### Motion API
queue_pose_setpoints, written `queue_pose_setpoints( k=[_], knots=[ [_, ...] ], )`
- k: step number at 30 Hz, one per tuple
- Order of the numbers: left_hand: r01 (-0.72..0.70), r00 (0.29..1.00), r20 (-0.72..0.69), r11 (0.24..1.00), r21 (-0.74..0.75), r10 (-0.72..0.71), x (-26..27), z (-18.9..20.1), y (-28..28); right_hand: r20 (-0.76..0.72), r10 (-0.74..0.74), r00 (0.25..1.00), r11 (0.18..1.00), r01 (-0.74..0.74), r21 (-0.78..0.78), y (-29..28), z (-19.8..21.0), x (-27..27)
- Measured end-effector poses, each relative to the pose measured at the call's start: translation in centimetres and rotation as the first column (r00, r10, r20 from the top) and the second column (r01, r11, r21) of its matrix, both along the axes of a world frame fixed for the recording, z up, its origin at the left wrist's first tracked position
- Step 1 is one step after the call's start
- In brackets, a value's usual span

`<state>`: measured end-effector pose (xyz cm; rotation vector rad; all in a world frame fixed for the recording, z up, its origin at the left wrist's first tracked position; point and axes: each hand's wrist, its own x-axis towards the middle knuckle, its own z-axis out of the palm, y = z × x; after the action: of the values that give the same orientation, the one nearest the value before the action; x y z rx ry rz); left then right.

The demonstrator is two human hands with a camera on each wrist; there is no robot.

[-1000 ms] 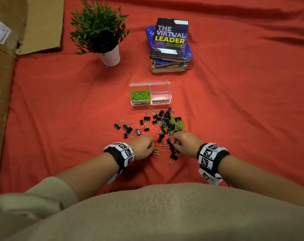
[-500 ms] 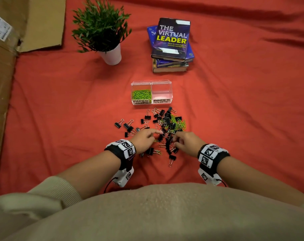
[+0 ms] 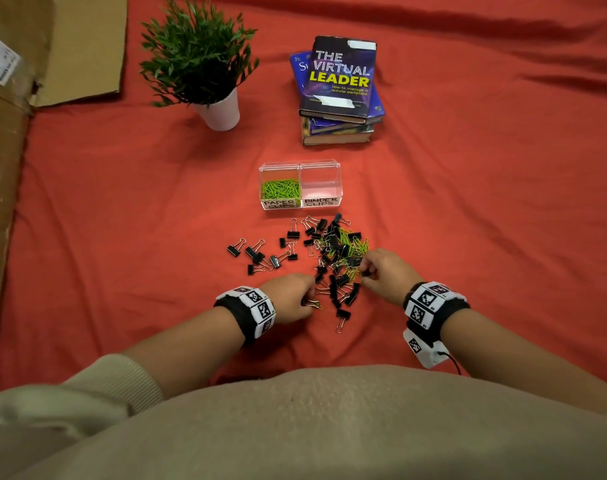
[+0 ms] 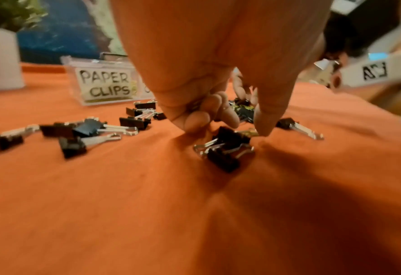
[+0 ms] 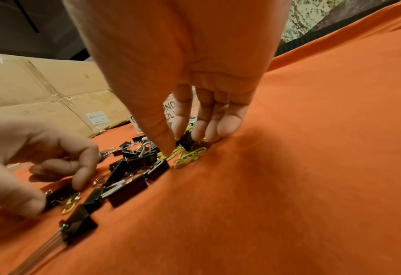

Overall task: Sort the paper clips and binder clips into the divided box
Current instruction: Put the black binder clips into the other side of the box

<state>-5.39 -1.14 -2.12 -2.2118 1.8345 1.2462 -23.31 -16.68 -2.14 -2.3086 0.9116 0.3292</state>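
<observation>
**Both hands in the mixed pile, picking clips**

Head view: my left hand [image 3: 290, 297] sits at the near-left edge of the pile of binder clips [image 3: 330, 254], fingers curled down, with a green paper clip [image 3: 312, 304] right at the fingertips. My right hand [image 3: 381, 271] works the pile's right edge, where green paper clips are tangled among the black ones. Beyond both sets of fingertips stands the divided box [image 3: 300, 204]: the compartment labelled PAPER CLIPS holds a green heap, the one labelled BINDER CLIPS looks empty.

Left wrist view: thumb and fingers [image 4: 227, 115] close narrowly over a black binder clip [image 4: 227, 148] lying just beneath them; a firm grip I cannot confirm.

Right wrist view: thumb and fingers [image 5: 183, 119] pinch down narrowly on a black clip resting on green paper clips [image 5: 187, 156]. I judge I am separating the kinds here, because mixed grabs would spoil the sorting.
</observation>
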Motion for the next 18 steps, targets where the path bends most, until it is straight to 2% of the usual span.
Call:
queue_pose_setpoints(
  k=[3, 10, 14, 16, 18],
  knots=[
    [0.102, 0.992, 0.075, 0.995, -0.022, -0.100, 0.4, -0.1, 0.2, 0.006, -0.031, 0.999, 0.999, 0.031, -0.016, -0.1, -0.2, 0.2],
    [0.111, 0.988, 0.114, 0.992, -0.064, -0.103, 1.3, 0.1, 0.6, 0.042, -0.166, 0.985, 0.985, 0.164, 0.061, -0.6, -0.6, 0.1],
    [0.135, 0.987, 0.107, 0.985, -0.106, -0.123, 0.4, 0.1, 0.2, 0.056, -0.281, 0.958, 0.959, 0.279, 0.041, -1.2, -0.4, -0.1],
    [0.184, 0.976, 0.136, 0.978, -0.095, -0.170, -0.4, 0.0, -0.1, 0.033, -0.244, 0.969, 0.970, 0.243, 0.019, -1.0, 0.0, -0.2],
    [0.224, 0.963, 0.173, 0.972, -0.071, -0.209, -1.1, -0.1, -0.4, -0.050, -0.166, 0.985, 0.986, 0.164, -0.042, -0.5, 0.2, -0.2]
  ],
)
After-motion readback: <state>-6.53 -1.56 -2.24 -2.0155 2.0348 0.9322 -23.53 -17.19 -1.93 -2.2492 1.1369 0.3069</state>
